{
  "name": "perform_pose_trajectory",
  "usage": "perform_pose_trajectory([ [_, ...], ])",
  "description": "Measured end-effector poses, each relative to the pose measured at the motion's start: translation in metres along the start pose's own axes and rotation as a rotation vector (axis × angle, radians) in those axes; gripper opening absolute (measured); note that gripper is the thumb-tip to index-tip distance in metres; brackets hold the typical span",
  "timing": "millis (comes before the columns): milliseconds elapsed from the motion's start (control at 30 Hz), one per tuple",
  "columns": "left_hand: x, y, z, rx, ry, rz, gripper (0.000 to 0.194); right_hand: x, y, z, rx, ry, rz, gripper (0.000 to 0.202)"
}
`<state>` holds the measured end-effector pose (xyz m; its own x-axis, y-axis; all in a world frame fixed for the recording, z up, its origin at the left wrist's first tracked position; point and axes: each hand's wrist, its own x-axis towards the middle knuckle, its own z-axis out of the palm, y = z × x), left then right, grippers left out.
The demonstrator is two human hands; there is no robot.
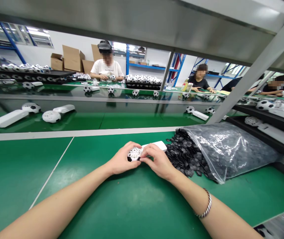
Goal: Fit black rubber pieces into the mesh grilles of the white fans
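In the head view, a round white openwork ball head (134, 153) with black patches low on its rim lies over the green table, its white handle (158, 145) pointing right. My left hand (125, 158) is wrapped round the ball's left side, thumb below and fingers above. The thumb and fingertips of my right hand (154, 158) are pinched at the ball's right edge, by a black patch; anything between them is too small to make out. Just right of that hand, many small black pieces (185, 154) spill from a clear plastic bag (231, 149).
Beyond the table edge, a belt (107, 116) carries several white items with football-patterned heads (51, 116). Black trays (278, 127) with similar items stand at the right. A slanted metal post (251, 71) and an overhead shelf (142, 30) frame the view. Several people sit across.
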<state>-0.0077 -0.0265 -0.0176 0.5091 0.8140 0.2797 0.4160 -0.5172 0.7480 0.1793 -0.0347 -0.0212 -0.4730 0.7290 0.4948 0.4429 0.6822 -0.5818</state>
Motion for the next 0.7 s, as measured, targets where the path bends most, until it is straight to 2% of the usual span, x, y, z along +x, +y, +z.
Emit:
perform_pose_trajectory([
  [233,0.002,-0.002,0.002,-0.015,0.008,-0.014,0.037,0.008,0.001,-0.003,0.001,-0.041,0.066,0.011],
  [467,0.002,-0.004,0.010,-0.110,0.100,0.004,0.042,0.008,0.004,-0.003,0.054,-0.075,0.106,0.009],
  [600,0.005,-0.012,0.010,-0.267,0.169,-0.103,0.044,0.007,0.010,-0.005,0.009,-0.057,0.118,0.007],
  [700,0.016,-0.025,-0.003,-0.376,0.256,-0.208,0.043,0.004,0.015,-0.007,-0.080,-0.006,0.130,0.008],
])
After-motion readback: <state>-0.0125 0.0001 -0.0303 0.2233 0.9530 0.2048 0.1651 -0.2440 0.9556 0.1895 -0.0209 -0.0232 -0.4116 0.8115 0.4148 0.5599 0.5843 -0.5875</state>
